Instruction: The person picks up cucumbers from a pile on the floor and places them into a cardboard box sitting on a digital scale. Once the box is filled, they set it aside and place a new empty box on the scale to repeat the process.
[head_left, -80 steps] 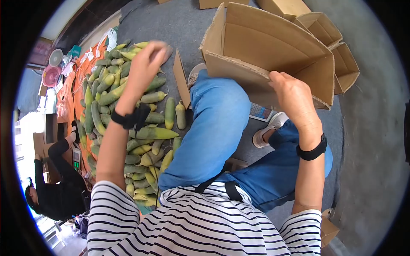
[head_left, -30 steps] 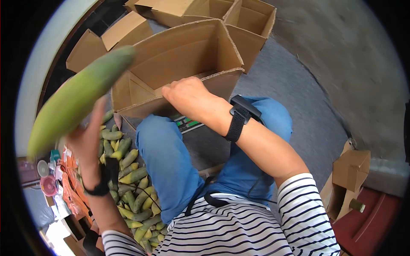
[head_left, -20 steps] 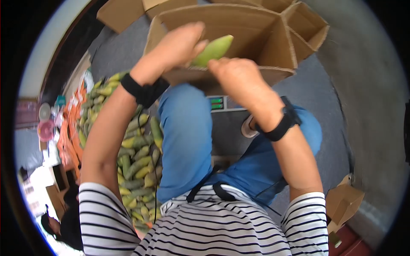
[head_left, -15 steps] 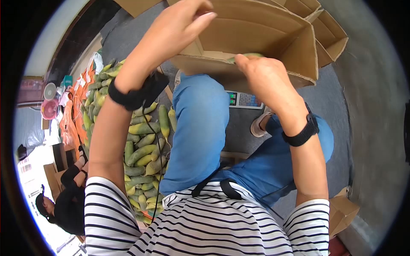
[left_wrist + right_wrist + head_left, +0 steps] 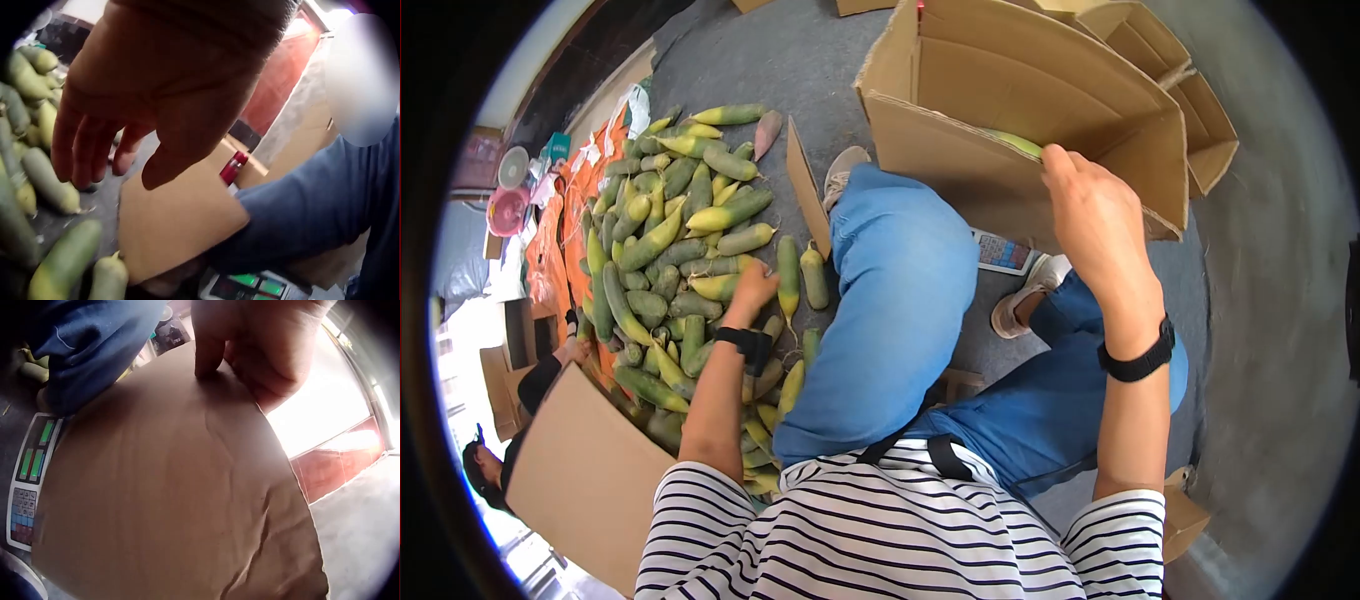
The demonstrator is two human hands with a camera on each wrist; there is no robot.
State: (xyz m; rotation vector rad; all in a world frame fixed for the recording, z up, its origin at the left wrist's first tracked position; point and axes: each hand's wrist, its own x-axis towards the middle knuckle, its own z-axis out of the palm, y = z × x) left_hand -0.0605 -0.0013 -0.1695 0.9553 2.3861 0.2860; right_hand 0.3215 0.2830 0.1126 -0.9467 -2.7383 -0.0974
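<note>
My right hand point(image 5: 1100, 220) grips the near rim of a large open cardboard box point(image 5: 970, 175). In the right wrist view the thumb point(image 5: 209, 359) presses the box's outer wall and the fingers go over the rim. One green radish point(image 5: 1012, 143) shows inside, just behind that rim. My left hand point(image 5: 752, 292) is low over a pile of green radishes point(image 5: 645, 240), nothing seen in its grasp. In the left wrist view its fingers point(image 5: 81, 150) hang loosely bent, apart from the radishes point(image 5: 69, 262) below.
A digital scale point(image 5: 1003, 252) sits under the box. A cardboard flap point(image 5: 808, 190) stands between pile and knee. More boxes point(image 5: 1135, 40) stand behind. At left, a brown cardboard sheet point(image 5: 590, 480) partly covers another person point(image 5: 490, 470). An orange sheet point(image 5: 550, 260) lies beyond the pile.
My left hand brought a green radish into the box, let it go, and moved back down to the pile. My right hand stays on the box rim. The head view has swung left.
</note>
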